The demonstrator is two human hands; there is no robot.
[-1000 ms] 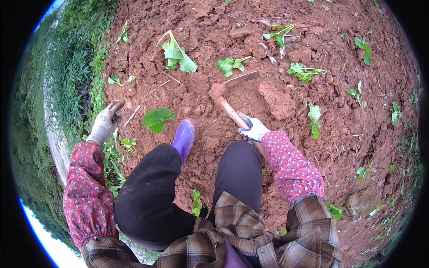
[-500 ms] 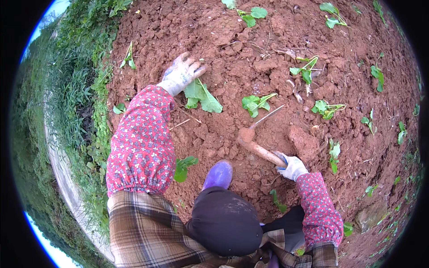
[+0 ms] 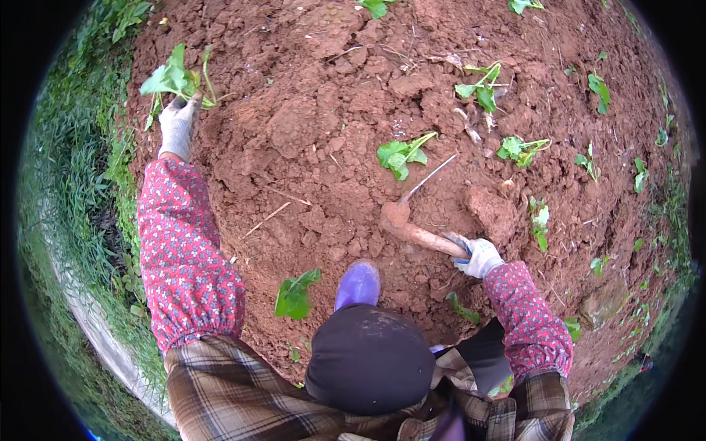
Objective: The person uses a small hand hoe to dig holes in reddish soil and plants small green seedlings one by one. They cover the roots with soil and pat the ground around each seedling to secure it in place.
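Note:
My left hand (image 3: 179, 125), in a dirty white glove, reaches to the far left of the soil. Its fingers are closed on a leafy green seedling (image 3: 170, 79); a curved stem rises just right of the fingertips, and I cannot tell whether it belongs to the same plant. On the right, my gloved right hand (image 3: 482, 259) is wrapped round the wooden handle of a hoe (image 3: 425, 239). The hoe's thin metal blade points away over the soil, close to a wilted seedling (image 3: 403, 154) lying there.
Loose reddish-brown soil (image 3: 309, 125) with clods spreads around me. More seedlings (image 3: 522, 150) lie scattered at right and far off, and one (image 3: 296, 294) is left of my purple boot (image 3: 358, 284). Grass (image 3: 73, 191) and a pale path (image 3: 95, 323) border the left side.
My left hand has moved far left and away, and the seedling beside it has gone from the middle soil. My right hand keeps its hold on the hoe. The view has shifted slightly.

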